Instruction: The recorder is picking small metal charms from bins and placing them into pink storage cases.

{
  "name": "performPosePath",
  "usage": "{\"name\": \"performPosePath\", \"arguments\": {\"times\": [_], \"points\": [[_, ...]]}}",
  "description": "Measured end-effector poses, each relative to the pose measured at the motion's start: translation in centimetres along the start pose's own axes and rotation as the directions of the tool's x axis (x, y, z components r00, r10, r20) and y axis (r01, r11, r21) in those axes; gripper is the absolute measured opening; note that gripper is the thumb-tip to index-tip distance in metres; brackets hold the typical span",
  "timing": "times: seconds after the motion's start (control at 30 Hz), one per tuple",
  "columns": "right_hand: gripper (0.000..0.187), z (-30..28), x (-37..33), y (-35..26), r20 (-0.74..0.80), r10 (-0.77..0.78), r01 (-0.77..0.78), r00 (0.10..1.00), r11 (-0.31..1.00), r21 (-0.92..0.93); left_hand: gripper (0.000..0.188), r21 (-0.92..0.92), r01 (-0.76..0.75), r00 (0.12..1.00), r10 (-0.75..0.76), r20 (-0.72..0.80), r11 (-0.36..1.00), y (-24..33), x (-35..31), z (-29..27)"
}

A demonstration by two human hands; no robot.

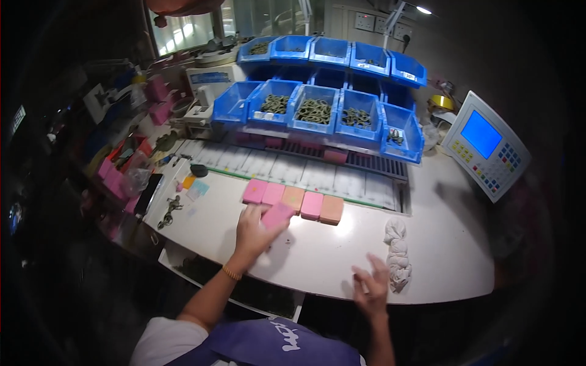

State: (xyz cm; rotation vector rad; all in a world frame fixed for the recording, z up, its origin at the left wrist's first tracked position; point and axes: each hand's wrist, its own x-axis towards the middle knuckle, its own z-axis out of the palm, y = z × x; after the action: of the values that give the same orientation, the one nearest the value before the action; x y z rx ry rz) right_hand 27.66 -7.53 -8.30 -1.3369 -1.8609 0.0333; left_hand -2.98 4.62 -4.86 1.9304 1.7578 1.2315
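Observation:
My left hand (251, 235) is closed around a pink rectangular block (278, 215), lifted above the white worktop and tilted. Just beyond it, a row of similar blocks stands side by side: a pink block (254, 191) at the left end, an orange-tan block (331, 209) at the right end, and others in both colours between. Slightly blurred, my right hand (370, 285) hovers over the front of the worktop with its fingers apart and nothing visible in them. To its right lies a twisted white cloth bundle (398, 256).
Blue bins (315, 110) with small metal-looking parts rise in two tiers at the back. A control panel (486, 145) with a lit blue screen stands at right. Small metal pieces (171, 212) lie at left. Below the front edge, a drawer (177, 271) sticks out.

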Motion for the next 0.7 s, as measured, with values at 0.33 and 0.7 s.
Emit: {"name": "performPosePath", "arguments": {"times": [0.33, 0.7], "points": [[0.018, 2.5, -0.7, -0.6, -0.029, 0.098, -0.099, 0.995, 0.994, -0.048, 0.059, 0.569, 0.327, 0.939, -0.19, -0.287, 0.754, -7.5, 15.5, 8.0], [0.024, 3.1, 0.2, -1.0, -0.025, 0.065, -0.067, 0.998, 0.992, -0.111, 0.098, 0.345, -0.4, 0.913, 0.339, 0.226, 0.849, 0.7, 6.9, 10.1]]}}
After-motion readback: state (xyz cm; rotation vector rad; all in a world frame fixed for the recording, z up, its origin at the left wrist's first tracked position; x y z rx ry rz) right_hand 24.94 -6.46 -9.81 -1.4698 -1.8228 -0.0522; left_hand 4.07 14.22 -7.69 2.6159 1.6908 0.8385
